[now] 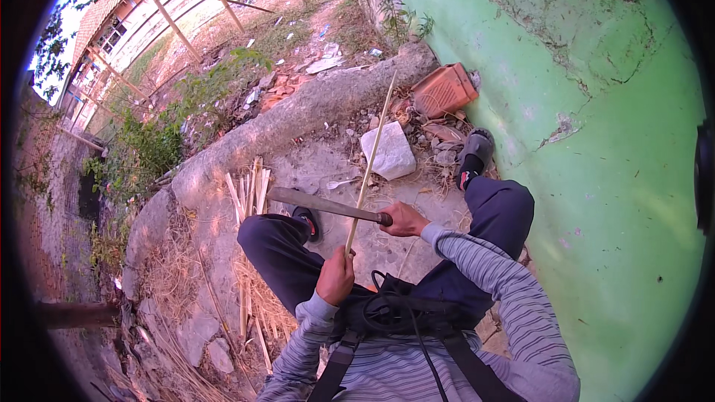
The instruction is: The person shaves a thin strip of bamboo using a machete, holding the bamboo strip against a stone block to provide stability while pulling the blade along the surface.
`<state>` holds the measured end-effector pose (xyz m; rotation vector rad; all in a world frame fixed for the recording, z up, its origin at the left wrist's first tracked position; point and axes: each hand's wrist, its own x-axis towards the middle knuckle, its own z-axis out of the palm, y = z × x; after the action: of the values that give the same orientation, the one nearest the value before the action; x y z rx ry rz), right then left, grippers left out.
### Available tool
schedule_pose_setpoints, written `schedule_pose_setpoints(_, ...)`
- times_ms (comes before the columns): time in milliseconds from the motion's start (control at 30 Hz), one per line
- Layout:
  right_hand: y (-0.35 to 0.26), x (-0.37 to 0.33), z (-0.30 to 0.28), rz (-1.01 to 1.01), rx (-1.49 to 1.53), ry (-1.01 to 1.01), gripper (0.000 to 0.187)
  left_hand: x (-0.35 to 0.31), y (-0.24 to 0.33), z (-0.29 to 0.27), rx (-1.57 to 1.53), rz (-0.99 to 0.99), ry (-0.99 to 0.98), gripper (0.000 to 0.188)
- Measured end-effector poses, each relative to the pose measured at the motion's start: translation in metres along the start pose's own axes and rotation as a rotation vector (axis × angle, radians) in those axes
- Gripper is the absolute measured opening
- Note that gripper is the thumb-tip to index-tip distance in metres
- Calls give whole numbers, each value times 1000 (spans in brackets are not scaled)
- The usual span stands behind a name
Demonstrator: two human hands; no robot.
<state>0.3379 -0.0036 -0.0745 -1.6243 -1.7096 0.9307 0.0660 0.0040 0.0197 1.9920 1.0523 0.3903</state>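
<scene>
My left hand (336, 277) is closed around the lower end of a long, thin, pale strip (376, 138), which looks like split bamboo and slants up and away from me. In my right hand (404, 219) is the dark handle of a machete (313, 200). Its broad, worn blade points left and crosses the strip a little above my left hand; whether it touches the strip I cannot tell. Both hands are over my lap, between my bent knees.
Split strips (249, 190) lie beside my left leg, with pale shavings (261, 290) below them. Ahead are a white stone block (389, 151), an orange hollow brick (445, 91) and a low rough kerb (298, 106). A green wall (596, 201) rises close on my right.
</scene>
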Motion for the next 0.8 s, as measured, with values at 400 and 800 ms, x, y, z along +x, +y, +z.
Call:
schedule_pose_setpoints(400, 15, 14, -6, 87, -14, 43, 25, -9, 10, -15, -16, -62, -43, 14)
schedule_pose_setpoints(800, 50, 18, -19, 198, 39, 279, 31, -23, 39, -37, -5, -80, -107, 12)
